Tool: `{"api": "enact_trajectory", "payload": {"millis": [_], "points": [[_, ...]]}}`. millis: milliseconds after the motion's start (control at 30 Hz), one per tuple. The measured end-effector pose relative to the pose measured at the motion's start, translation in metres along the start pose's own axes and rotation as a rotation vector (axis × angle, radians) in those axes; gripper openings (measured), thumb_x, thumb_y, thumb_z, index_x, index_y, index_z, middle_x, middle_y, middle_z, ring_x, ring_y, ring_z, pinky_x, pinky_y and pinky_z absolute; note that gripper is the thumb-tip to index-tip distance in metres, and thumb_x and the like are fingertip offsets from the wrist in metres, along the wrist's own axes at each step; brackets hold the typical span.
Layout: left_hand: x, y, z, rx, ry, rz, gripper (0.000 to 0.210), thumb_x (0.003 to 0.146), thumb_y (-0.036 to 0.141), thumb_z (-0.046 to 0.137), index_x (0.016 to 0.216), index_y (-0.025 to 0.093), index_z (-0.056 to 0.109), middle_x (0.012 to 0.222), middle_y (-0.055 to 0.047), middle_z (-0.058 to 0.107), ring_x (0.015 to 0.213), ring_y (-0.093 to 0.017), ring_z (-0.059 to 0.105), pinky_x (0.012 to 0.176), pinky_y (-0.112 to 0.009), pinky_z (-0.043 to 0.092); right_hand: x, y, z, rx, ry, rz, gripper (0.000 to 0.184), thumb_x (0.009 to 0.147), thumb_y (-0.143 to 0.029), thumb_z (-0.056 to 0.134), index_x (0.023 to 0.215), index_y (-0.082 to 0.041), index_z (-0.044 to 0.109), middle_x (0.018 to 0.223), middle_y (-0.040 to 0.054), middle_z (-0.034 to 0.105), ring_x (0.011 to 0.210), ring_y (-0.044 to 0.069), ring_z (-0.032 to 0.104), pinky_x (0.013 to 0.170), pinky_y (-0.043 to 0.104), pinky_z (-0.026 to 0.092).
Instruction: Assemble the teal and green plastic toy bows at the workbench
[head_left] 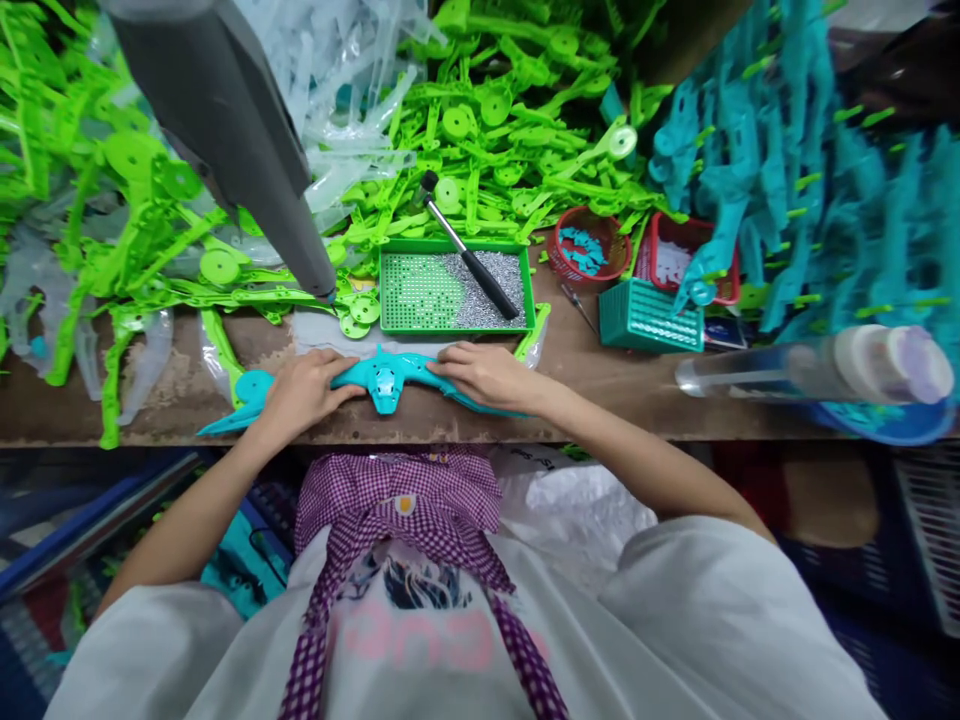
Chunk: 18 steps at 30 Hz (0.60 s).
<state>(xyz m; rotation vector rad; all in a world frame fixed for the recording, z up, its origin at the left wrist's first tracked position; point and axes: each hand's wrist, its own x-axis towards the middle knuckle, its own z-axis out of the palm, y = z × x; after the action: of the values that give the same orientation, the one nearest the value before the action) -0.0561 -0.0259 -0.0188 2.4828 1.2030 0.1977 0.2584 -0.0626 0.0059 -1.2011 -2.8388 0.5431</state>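
Observation:
A teal plastic part (385,382) with two long curved wings and a slotted middle lies at the front of the wooden bench. My left hand (306,390) is closed over its left wing. On the right wing, my right hand (486,374) rests with its fingers bent and pressed together over the plastic. Another teal piece with a round disc (253,386) shows just left of my left hand. A pale cloth or sheet (322,328) lies partly behind the part. The undersides of both hands' grips are hidden.
A grey tool (247,130) hangs down at upper left. Behind my hands, a green tray (450,330) holds small metal pieces and a hammer (472,262). Green parts (495,110) pile behind. Red basket (626,265), teal basket (652,325) and clear bottle (787,368) stand right.

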Motion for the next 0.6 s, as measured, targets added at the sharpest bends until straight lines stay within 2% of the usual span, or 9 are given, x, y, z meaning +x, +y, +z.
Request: {"api": "enact_trajectory", "payload": {"millis": [67, 133, 200, 233, 367, 433, 500, 600], "points": [[0.0, 0.0, 0.0, 0.001, -0.016, 0.009, 0.05, 0.088, 0.053, 0.06, 0.124, 0.019, 0.067, 0.11, -0.013, 0.068, 0.101, -0.029, 0.063, 0.09, -0.042, 0.049, -0.005, -0.012, -0.002, -0.096, -0.036, -0.022, 0.043, 0.097, -0.028, 0.037, 0.132, -0.011, 0.055, 0.121, 0.0168, 0.063, 0.117, 0.028, 0.051, 0.088, 0.043, 0.044], [0.001, 0.0, 0.0, -0.002, -0.032, 0.022, 0.051, 0.087, 0.053, 0.06, 0.124, 0.018, 0.067, 0.109, -0.013, 0.068, 0.1, -0.029, 0.063, 0.09, -0.041, 0.05, -0.007, -0.023, -0.001, -0.149, -0.053, -0.02, 0.039, 0.095, -0.028, 0.039, 0.12, -0.009, 0.063, 0.127, 0.0188, 0.061, 0.127, 0.033, 0.044, 0.096, 0.052, 0.039], [0.001, 0.0, -0.001, 0.002, -0.036, 0.026, 0.051, 0.088, 0.054, 0.059, 0.123, 0.018, 0.068, 0.108, -0.013, 0.068, 0.099, -0.029, 0.063, 0.089, -0.042, 0.05, -0.005, -0.03, 0.003, -0.162, -0.063, -0.004, 0.037, 0.094, -0.029, 0.039, 0.104, -0.01, 0.069, 0.129, 0.0195, 0.06, 0.129, 0.035, 0.042, 0.101, 0.057, 0.034], [0.001, 0.001, -0.001, 0.008, -0.033, 0.025, 0.05, 0.088, 0.054, 0.059, 0.123, 0.019, 0.068, 0.108, -0.013, 0.068, 0.099, -0.029, 0.063, 0.088, -0.042, 0.05, -0.005, -0.032, 0.006, -0.152, -0.06, 0.007, 0.036, 0.094, -0.029, 0.04, 0.103, -0.01, 0.07, 0.129, 0.0198, 0.06, 0.128, 0.035, 0.043, 0.102, 0.059, 0.033], [0.001, 0.002, -0.001, 0.032, -0.019, 0.03, 0.05, 0.088, 0.053, 0.059, 0.122, 0.018, 0.068, 0.106, -0.014, 0.068, 0.097, -0.029, 0.064, 0.087, -0.041, 0.051, -0.009, -0.023, 0.004, 0.042, -0.005, 0.083, 0.042, 0.097, -0.032, 0.038, 0.125, -0.012, 0.062, 0.124, 0.0179, 0.061, 0.123, 0.031, 0.049, 0.1, 0.055, 0.04], [0.001, 0.002, -0.001, 0.034, -0.023, 0.029, 0.05, 0.088, 0.053, 0.059, 0.122, 0.018, 0.068, 0.106, -0.013, 0.068, 0.097, -0.029, 0.063, 0.087, -0.041, 0.05, -0.009, -0.017, -0.01, 0.2, 0.129, 0.128, 0.043, 0.099, -0.04, 0.037, 0.129, -0.019, 0.059, 0.127, 0.0148, 0.059, 0.124, 0.029, 0.051, 0.1, 0.051, 0.044], [0.002, 0.002, -0.002, 0.031, -0.035, 0.033, 0.05, 0.088, 0.054, 0.058, 0.122, 0.018, 0.068, 0.106, -0.013, 0.068, 0.097, -0.029, 0.063, 0.088, -0.041, 0.05, 0.006, -0.014, -0.032, 0.308, 0.384, 0.198, 0.043, 0.098, -0.047, 0.039, 0.131, -0.026, 0.058, 0.134, 0.0115, 0.055, 0.129, 0.027, 0.049, 0.106, 0.051, 0.042], [0.003, 0.003, -0.004, 0.037, -0.044, 0.037, 0.051, 0.088, 0.053, 0.058, 0.123, 0.017, 0.067, 0.108, -0.014, 0.067, 0.098, -0.03, 0.063, 0.089, -0.041, 0.049, 0.069, -0.013, -0.072, 0.361, 0.787, 0.271, 0.054, 0.094, -0.058, 0.044, 0.14, -0.029, 0.045, 0.147, 0.0072, 0.045, 0.142, 0.025, 0.037, 0.115, 0.051, 0.034]]}}
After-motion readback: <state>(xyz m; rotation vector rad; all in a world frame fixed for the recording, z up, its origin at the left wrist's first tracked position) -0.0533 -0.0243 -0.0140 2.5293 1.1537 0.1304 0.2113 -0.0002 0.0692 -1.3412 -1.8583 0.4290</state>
